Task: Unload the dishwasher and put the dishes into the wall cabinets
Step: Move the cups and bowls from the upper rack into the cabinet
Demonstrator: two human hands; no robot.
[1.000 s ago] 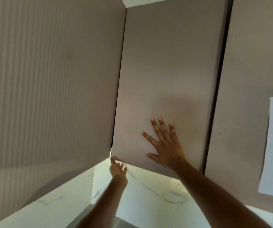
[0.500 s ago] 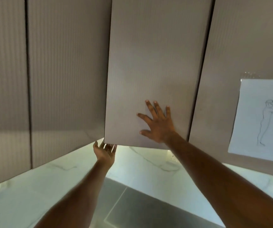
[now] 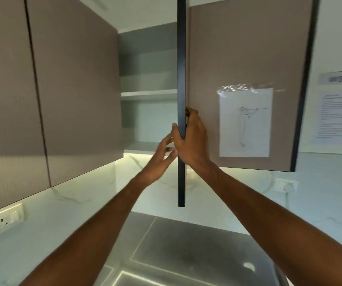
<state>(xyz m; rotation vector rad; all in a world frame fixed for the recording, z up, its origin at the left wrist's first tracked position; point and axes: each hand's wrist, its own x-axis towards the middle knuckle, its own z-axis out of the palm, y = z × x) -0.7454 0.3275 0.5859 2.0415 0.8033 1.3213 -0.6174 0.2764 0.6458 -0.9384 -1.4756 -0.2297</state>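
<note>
Both forearms reach up from 6 o'clock and meet near the middle. The right hand (image 3: 192, 139) has its grip closed, thumb at 9 o'clock and fingers curled at 12. The left hand (image 3: 161, 157) sits just beside it at 8 o'clock, fingers straight and spread.

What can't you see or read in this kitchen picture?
Head view only:
- Right part of the open cabinet: hidden by the door edge.
- Right hand fingers: wrapped behind the door edge.
- Left hand: blurred.
- Wall notice text: blurred, too small.
- Dishwasher, dishes: out of frame.
</note>
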